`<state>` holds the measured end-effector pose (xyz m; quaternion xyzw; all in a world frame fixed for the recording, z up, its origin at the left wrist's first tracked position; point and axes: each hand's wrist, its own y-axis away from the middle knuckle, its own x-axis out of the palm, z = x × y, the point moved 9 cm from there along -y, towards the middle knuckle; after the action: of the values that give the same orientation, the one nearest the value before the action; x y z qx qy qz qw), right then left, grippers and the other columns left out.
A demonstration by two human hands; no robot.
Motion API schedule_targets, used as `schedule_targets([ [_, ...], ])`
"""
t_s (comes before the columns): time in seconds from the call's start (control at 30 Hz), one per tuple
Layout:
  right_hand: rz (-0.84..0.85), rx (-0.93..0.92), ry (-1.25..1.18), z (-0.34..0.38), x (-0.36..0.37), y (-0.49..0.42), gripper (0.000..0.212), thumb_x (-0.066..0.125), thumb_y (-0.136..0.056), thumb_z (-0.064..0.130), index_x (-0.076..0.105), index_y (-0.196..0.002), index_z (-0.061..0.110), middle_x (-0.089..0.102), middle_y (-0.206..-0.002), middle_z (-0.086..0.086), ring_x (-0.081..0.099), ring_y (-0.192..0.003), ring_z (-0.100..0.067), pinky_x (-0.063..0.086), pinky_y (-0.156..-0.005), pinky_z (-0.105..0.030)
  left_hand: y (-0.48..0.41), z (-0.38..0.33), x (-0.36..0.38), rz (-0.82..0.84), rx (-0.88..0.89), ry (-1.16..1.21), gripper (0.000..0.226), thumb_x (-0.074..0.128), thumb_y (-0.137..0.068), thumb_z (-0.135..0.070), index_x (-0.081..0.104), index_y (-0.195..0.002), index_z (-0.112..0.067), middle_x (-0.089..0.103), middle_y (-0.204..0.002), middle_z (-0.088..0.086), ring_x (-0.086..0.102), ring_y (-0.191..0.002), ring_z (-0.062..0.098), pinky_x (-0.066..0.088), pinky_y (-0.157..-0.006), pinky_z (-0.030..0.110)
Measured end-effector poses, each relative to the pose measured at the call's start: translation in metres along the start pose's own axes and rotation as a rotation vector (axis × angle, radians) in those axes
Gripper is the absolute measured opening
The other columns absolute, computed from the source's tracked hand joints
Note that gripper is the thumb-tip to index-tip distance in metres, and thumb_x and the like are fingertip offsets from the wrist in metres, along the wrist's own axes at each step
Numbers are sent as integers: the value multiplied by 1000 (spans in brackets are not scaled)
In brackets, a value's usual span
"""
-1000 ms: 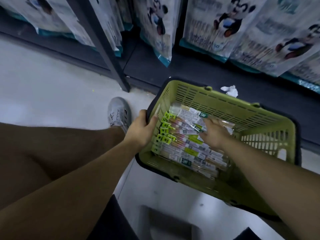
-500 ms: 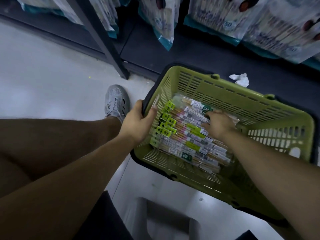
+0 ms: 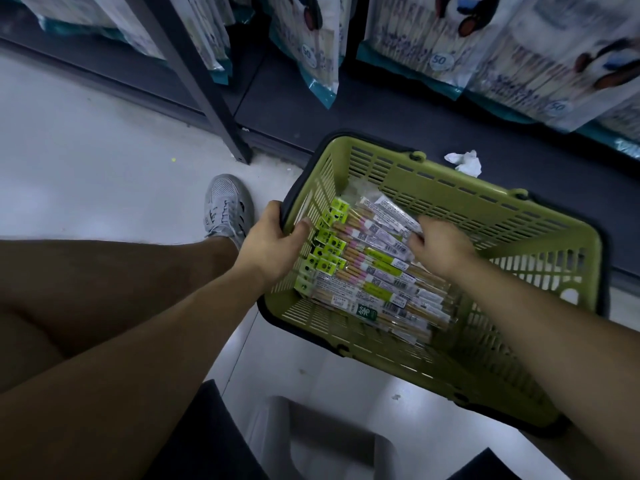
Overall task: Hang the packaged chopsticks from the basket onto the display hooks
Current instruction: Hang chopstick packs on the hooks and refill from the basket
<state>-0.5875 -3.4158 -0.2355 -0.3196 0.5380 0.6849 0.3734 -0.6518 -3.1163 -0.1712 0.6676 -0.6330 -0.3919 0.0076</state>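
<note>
My left hand (image 3: 273, 244) clamps the 9 o'clock rim of the green basket (image 3: 485, 209), thumb inside against the slotted wall and fingers wrapped over the dark edge. My right hand (image 3: 440, 249) reaches in from 4 o'clock, its fingers bent down onto the top packs. I cannot tell whether they have pinched one.

The packaged chopsticks (image 3: 367, 278) lie stacked in the basket's 9 o'clock half, with their green header tabs toward my left hand.

The basket rests tilted on the pale, smooth floor (image 3: 86, 133), its far side against the dark shelf base (image 3: 381, 109). A crumpled tissue (image 3: 465, 162) lies on that base at the basket's 12 o'clock. Printed bags (image 3: 519, 46) hang above it, beside a grey upright post (image 3: 194, 71). My grey shoe (image 3: 227, 206) is at 10 o'clock from the basket.
</note>
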Motion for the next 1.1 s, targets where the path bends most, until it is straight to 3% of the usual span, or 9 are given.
schedule_targets([
  [0.1,15,-18,-272,13,-24,15,33,55,-102,34,43,-75,18,50,-68,-3,51,-63,-24,34,-54,-33,12,-30,-17,-243,245,-229,50,66,-95,-37,49,-133,-9,56,-122,10,55,-114,30,48,-97,46],
  [0.2,26,-50,-470,42,-48,34,22,59,-102,29,59,-85,14,57,-65,0,56,-50,-10,42,-46,-26,32,-69,-17,-309,456,-219,37,63,-96,-30,55,-124,-9,58,-107,4,57,-96,23,51,-86,45],
  [0.33,53,-161,-615,99,-71,66,21,59,-102,29,61,-81,25,61,-56,11,51,-40,4,32,-35,-12,34,-61,34,189,17,214,65,63,-90,-61,55,-138,-17,70,-115,-1,69,-102,18,57,-95,43],
  [0.4,57,-275,-586,128,-76,79,18,58,-101,26,60,-83,28,65,-65,11,58,-50,2,40,-44,-14,43,-67,58,328,-108,637,56,66,-95,-52,58,-136,-15,72,-123,5,70,-112,21,54,-102,42],
  [0.5,95,-331,-568,148,-70,88,5,61,-93,24,65,-93,28,71,-83,0,69,-74,-17,57,-68,-38,42,-68,54,182,-124,831,16,64,-101,-30,67,-102,-14,76,-87,1,72,-81,19,59,-69,28],
  [0.6,111,-260,-726,130,-64,78,12,68,-95,30,72,-85,35,76,-83,9,71,-77,-10,58,-73,-33,31,-51,33,6,-153,817,7,55,-103,-21,60,-103,-17,77,-92,10,76,-83,28,63,-70,37],
  [0.73,31,-68,-503,59,-44,38,14,60,-101,32,72,-105,26,74,-104,3,69,-95,-20,57,-88,-42,14,-40,-3,-116,-115,809,12,55,-101,-31,51,-106,-20,74,-72,4,73,-62,25,62,-60,39],
  [0.9,210,28,-140,5,17,4,60,53,-103,42,39,-153,12,42,-156,-16,40,-141,-34,37,-113,-40,-5,-30,-35,-276,0,459,21,54,-95,-43,55,-97,-22,67,-58,-1,67,-51,18,54,-46,28],
  [1.1,134,106,-9,-4,43,-13,60,43,-104,45,33,-154,13,34,-152,-13,30,-139,-34,32,-112,-43,-13,-24,-32,-253,-2,445,23,58,-93,-46,55,-88,-23,66,-57,-2,62,-47,13,50,-44,25],
])
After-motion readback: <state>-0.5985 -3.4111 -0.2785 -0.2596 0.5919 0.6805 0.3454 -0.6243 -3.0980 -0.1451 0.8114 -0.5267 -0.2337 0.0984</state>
